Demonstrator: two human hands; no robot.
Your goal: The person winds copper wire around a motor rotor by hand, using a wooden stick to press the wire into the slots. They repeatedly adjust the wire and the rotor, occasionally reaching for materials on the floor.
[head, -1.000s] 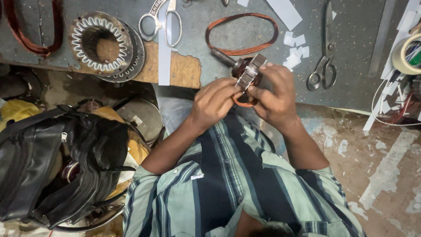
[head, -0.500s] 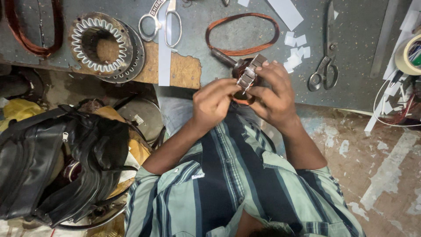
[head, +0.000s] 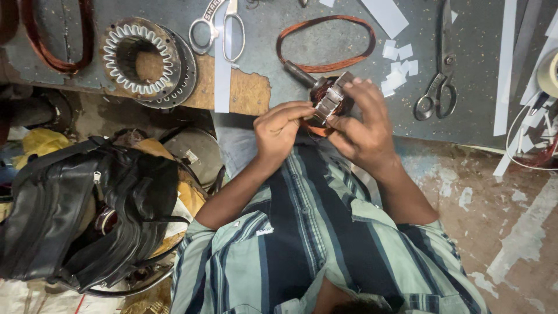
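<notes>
Hands: both up at the bench edge, closed on one small part. Left hand point(head: 282, 131) pinches at its near side with thumb and forefinger. Right hand point(head: 361, 125) wraps it from the right, fingers curled over the top.
Part: small wound core point(head: 331, 100), metal slotted face showing, dark winding behind. It is held just over the bench edge, in front of the chest, between the two hands.
Wire: copper strands point(head: 314, 129) hang under the core, touching the left fingertips.
Step (my read): fine work on the winding at the core's near side. Right hand acts as the clamp, left does the fingertip work.
Next move needs: right-hand grip kept steady, core not rotated, and the left pinch staying on the strands so they don't spring loose. A short pull or tuck only. Can't tell which slot is being worked, the fingers cover it.
Bench point(head: 349, 64): grey top, worn patch of bare board near the left hand.
Bag point(head: 87, 215): black, on the floor clutter well left of the person.
Stator point(head: 145, 55): large ring with white slot liners, on the bench left, well apart from the hands.
Coil point(head: 325, 43): loose copper loop lying flat just beyond the core.
Shears point(head: 439, 81): dark pair, right of the hands.
Scissors point(head: 218, 29): bright pair, upper left, lying over a white paper strip point(head: 222, 75).
Paper bits point(head: 398, 64): small white cut pieces between coil and shears.
</notes>
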